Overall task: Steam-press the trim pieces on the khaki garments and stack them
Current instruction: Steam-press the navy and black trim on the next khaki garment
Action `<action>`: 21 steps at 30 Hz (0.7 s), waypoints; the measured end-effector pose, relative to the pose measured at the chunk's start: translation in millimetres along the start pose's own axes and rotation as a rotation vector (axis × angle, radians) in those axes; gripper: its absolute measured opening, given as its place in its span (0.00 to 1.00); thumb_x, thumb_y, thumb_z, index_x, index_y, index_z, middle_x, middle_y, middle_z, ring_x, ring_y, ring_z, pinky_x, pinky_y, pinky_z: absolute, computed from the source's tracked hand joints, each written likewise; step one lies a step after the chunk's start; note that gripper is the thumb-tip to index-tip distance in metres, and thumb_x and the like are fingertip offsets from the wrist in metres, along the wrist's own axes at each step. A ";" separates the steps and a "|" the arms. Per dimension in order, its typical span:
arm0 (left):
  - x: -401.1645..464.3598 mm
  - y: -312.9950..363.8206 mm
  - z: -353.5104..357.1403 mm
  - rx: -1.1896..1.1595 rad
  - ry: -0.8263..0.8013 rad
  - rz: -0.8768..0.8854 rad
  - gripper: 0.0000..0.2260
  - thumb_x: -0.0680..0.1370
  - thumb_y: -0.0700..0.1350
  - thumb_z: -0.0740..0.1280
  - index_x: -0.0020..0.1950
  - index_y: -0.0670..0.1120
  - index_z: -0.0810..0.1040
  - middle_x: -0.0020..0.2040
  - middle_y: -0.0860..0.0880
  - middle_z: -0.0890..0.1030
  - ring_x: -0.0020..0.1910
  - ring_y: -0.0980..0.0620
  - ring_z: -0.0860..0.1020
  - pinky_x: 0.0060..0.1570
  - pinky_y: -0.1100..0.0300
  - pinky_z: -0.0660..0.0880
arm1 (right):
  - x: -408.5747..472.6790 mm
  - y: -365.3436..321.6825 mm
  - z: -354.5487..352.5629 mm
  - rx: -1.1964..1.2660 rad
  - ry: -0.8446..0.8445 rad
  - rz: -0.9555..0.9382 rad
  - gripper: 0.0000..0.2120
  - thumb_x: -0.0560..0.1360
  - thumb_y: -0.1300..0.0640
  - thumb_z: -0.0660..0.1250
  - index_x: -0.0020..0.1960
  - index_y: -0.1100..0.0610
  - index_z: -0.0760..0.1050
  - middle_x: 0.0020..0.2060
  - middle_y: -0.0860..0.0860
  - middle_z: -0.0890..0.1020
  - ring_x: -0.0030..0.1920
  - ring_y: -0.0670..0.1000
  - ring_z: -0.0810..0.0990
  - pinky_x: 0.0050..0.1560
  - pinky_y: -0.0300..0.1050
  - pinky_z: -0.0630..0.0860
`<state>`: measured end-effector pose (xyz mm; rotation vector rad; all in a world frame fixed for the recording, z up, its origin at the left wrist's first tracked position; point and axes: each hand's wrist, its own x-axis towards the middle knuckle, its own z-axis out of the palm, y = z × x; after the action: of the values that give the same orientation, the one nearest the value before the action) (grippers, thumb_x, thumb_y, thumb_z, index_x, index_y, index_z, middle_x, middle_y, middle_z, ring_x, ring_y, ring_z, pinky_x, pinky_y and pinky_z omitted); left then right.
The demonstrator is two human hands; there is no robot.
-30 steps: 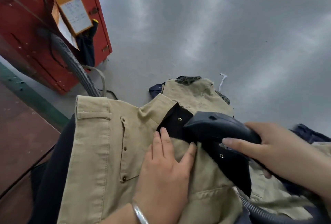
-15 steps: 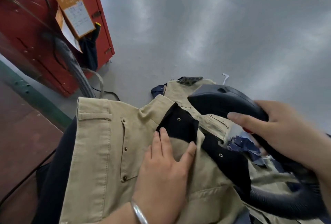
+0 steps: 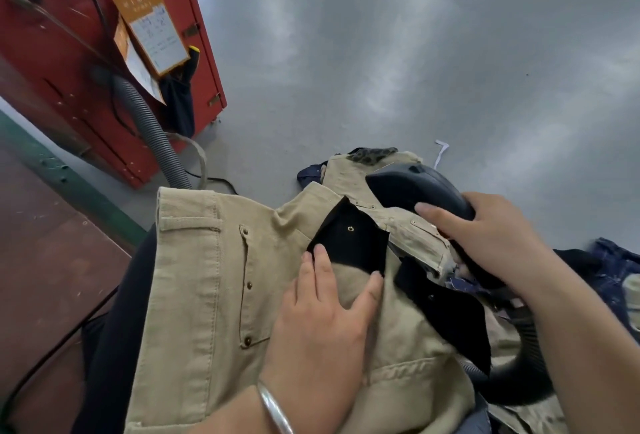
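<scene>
Nearest the camera, at six o'clock, the left hand lies flat on the khaki garment, fingers straight and slightly spread, thumb out toward three o'clock, holding nothing; a silver bangle circles its wrist. Its fingertips touch the lower edge of a black trim piece that carries a small metal snap and sits just past the hand toward twelve o'clock. A second black trim piece runs down toward four o'clock. The garment spreads over a dark padded surface whose edge shows at eight o'clock, and a row of brass rivets marks its pocket seam. At three o'clock the right hand grips the dark steam iron, fingers curled round its handle with the index finger laid along the top; the iron is held above the cloth, over a second khaki piece beyond the first, and its thick black hose loops down toward five o'clock. Blue denim lies at the right edge. At nine o'clock a reddish-brown bench top with a green border meets the grey floor, which is smooth, shiny and fills the far half of the view. At eleven o'clock stands a red cabinet with a hanging orange-edged paper card, and a ribbed grey hose runs in front of it.
</scene>
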<state>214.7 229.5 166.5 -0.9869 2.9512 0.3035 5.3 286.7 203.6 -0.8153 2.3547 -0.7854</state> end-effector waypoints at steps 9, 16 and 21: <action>0.6 -1.6 -5.7 0.031 -0.033 -0.001 0.26 0.69 0.44 0.53 0.61 0.55 0.80 0.58 0.28 0.76 0.52 0.33 0.80 0.41 0.49 0.80 | -28.8 24.6 -21.1 -0.082 -0.083 -0.084 0.16 0.66 0.57 0.80 0.46 0.46 0.75 0.30 0.43 0.83 0.25 0.43 0.79 0.27 0.36 0.71; -1.6 1.4 -10.2 0.087 -0.099 0.021 0.26 0.69 0.45 0.52 0.60 0.55 0.81 0.55 0.28 0.78 0.50 0.33 0.80 0.38 0.48 0.80 | -36.3 20.1 -18.7 -0.073 0.003 -0.150 0.15 0.67 0.50 0.78 0.47 0.42 0.73 0.35 0.34 0.81 0.32 0.36 0.79 0.32 0.38 0.69; -0.8 3.7 -8.5 0.141 -0.198 0.063 0.27 0.78 0.49 0.44 0.74 0.67 0.41 0.75 0.31 0.45 0.75 0.37 0.52 0.68 0.50 0.61 | -43.1 22.6 -19.8 -0.109 0.006 -0.100 0.16 0.65 0.53 0.78 0.47 0.46 0.74 0.32 0.44 0.80 0.33 0.41 0.79 0.34 0.42 0.70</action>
<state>213.5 231.3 175.6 -0.7994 2.7835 0.1792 13.8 337.4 214.5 -0.9842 2.3943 -0.7057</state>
